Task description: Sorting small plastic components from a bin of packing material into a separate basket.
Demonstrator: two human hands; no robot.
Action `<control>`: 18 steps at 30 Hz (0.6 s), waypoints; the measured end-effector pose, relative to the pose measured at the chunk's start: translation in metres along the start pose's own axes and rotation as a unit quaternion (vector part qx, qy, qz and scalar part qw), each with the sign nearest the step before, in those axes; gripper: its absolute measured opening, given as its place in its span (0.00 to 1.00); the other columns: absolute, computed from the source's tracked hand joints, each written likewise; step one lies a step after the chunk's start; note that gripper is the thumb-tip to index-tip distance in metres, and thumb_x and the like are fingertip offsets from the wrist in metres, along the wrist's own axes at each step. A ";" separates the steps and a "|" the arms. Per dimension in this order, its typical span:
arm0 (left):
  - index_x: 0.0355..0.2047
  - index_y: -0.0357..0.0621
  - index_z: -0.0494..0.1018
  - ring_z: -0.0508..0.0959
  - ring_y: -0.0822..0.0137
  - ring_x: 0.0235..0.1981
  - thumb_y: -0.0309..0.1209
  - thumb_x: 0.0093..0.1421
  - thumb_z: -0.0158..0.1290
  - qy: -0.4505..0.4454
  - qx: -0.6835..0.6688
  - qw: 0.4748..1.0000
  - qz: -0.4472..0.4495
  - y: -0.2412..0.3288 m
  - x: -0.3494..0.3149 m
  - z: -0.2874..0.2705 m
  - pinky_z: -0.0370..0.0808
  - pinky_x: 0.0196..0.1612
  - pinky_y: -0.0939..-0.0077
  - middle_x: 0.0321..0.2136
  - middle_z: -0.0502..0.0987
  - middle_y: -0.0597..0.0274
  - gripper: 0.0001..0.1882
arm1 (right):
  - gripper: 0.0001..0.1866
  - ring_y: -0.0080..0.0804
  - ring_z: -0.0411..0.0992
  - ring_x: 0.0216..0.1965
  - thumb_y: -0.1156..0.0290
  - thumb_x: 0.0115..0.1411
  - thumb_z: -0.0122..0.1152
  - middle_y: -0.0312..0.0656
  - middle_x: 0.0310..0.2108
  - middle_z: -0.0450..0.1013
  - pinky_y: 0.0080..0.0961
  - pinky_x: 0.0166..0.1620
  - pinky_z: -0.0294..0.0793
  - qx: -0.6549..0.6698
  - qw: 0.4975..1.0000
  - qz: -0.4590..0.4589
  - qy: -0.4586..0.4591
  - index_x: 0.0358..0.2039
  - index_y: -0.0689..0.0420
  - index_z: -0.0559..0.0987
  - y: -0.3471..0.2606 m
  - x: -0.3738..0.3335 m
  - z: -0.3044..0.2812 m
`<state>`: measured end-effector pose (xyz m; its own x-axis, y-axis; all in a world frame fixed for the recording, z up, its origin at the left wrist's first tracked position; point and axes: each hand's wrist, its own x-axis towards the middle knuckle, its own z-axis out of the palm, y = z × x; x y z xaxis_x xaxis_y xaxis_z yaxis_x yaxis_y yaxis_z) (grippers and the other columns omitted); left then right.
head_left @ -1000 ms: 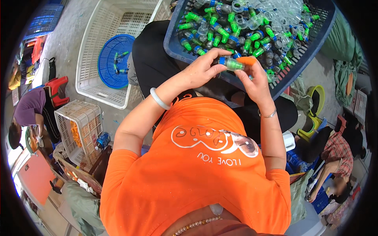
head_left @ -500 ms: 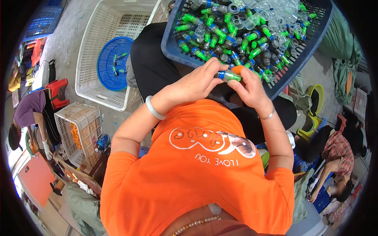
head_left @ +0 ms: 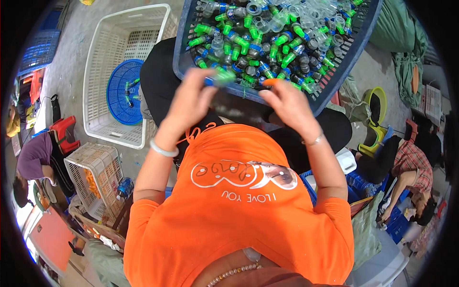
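My left hand (head_left: pixel 192 101), blurred by motion, is closed on a small green-tipped plastic bottle (head_left: pixel 224 76) with a blue band. It is over the near left part of a dark blue basket (head_left: pixel 351 61) resting at my lap. My right hand (head_left: pixel 292 106) is at the basket's near rim, thumb and index finger apart, with an orange cover (head_left: pixel 274 82) on a fingertip. I see nothing held in it. Inside the basket lie many similar green-tipped bottles (head_left: pixel 288 60) and clear plastic cups (head_left: pixel 278 21) piled toward the far side.
Left of my knee, a white crate (head_left: pixel 90 95) holds a round blue basket (head_left: pixel 111 91) with a few green-tipped bottles. A second white crate (head_left: pixel 91 153) stands farther left. Co-workers bend at both sides. Green sacks (head_left: pixel 399 28) and a yellow stool (head_left: pixel 373 138) are on the right.
My hands have come apart. The left has moved left with the bottle that was between both hands; the right has let go of it. The view has shifted somewhat.
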<state>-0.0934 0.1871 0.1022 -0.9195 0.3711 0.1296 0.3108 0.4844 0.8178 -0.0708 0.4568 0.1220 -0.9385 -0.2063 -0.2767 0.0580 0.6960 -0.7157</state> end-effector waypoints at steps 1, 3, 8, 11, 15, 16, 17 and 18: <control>0.47 0.39 0.69 0.73 0.58 0.42 0.23 0.56 0.54 0.078 0.058 0.995 -0.012 -0.001 -0.002 -0.023 0.71 0.44 0.70 0.41 0.71 0.53 0.18 | 0.14 0.31 0.69 0.30 0.59 0.56 0.62 0.39 0.28 0.71 0.26 0.32 0.67 -0.192 0.955 -0.164 0.155 0.35 0.55 0.76 0.008 -0.007 -0.013; 0.48 0.40 0.69 0.73 0.58 0.42 0.25 0.55 0.55 0.197 0.105 0.971 -0.085 -0.045 -0.005 -0.058 0.70 0.44 0.71 0.40 0.73 0.53 0.19 | 0.15 0.37 0.67 0.42 0.66 0.49 0.66 0.40 0.37 0.70 0.39 0.44 0.65 -0.345 0.920 -0.105 0.156 0.36 0.54 0.76 0.020 -0.015 -0.037; 0.48 0.40 0.69 0.74 0.50 0.41 0.31 0.53 0.58 0.238 0.435 0.845 -0.197 -0.118 -0.015 -0.100 0.70 0.44 0.60 0.43 0.74 0.49 0.22 | 0.13 0.38 0.67 0.45 0.69 0.47 0.62 0.39 0.35 0.68 0.50 0.53 0.60 -0.529 0.838 -0.096 0.095 0.34 0.54 0.74 0.062 -0.014 -0.050; 0.40 0.44 0.75 0.75 0.52 0.36 0.31 0.49 0.60 0.238 0.359 0.902 -0.001 -0.071 0.021 -0.072 0.69 0.40 0.59 0.35 0.77 0.54 0.17 | 0.14 0.39 0.67 0.45 0.70 0.46 0.62 0.40 0.35 0.68 0.50 0.55 0.59 -0.569 0.813 -0.098 0.077 0.35 0.55 0.73 0.070 -0.012 -0.056; 0.31 0.44 0.76 0.73 0.52 0.32 0.29 0.45 0.59 0.120 0.204 0.968 0.083 -0.008 0.054 0.004 0.69 0.37 0.60 0.27 0.75 0.55 0.11 | 0.16 0.42 0.66 0.45 0.70 0.46 0.61 0.44 0.37 0.67 0.50 0.56 0.57 -0.510 0.846 -0.112 0.107 0.37 0.56 0.72 0.049 -0.010 -0.068; 0.32 0.43 0.76 0.73 0.52 0.33 0.31 0.44 0.60 0.045 0.215 0.975 0.026 -0.004 0.061 0.023 0.69 0.38 0.59 0.29 0.75 0.54 0.13 | 0.16 0.44 0.66 0.45 0.70 0.47 0.60 0.46 0.37 0.67 0.51 0.56 0.57 -0.449 0.877 -0.120 0.120 0.38 0.56 0.71 0.041 -0.011 -0.069; 0.32 0.42 0.75 0.73 0.51 0.35 0.33 0.45 0.60 0.038 0.238 0.970 0.028 -0.004 0.063 0.041 0.70 0.38 0.57 0.31 0.74 0.52 0.14 | 0.16 0.45 0.65 0.45 0.71 0.48 0.59 0.46 0.37 0.67 0.49 0.56 0.57 -0.401 0.896 -0.127 0.144 0.38 0.57 0.71 0.035 -0.010 -0.066; 0.32 0.41 0.74 0.73 0.50 0.36 0.35 0.46 0.60 0.001 0.274 0.962 0.002 0.000 0.064 0.050 0.71 0.37 0.56 0.32 0.73 0.50 0.15 | 0.15 0.47 0.65 0.44 0.71 0.49 0.59 0.47 0.37 0.66 0.47 0.57 0.57 -0.353 0.910 -0.141 0.165 0.38 0.58 0.71 0.029 -0.012 -0.059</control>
<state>-0.1396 0.2509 0.0825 -0.9180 0.3732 0.1342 0.3948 0.8276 0.3991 -0.0779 0.5202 0.1423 -0.9401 -0.3087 0.1443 -0.3249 0.9398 -0.1058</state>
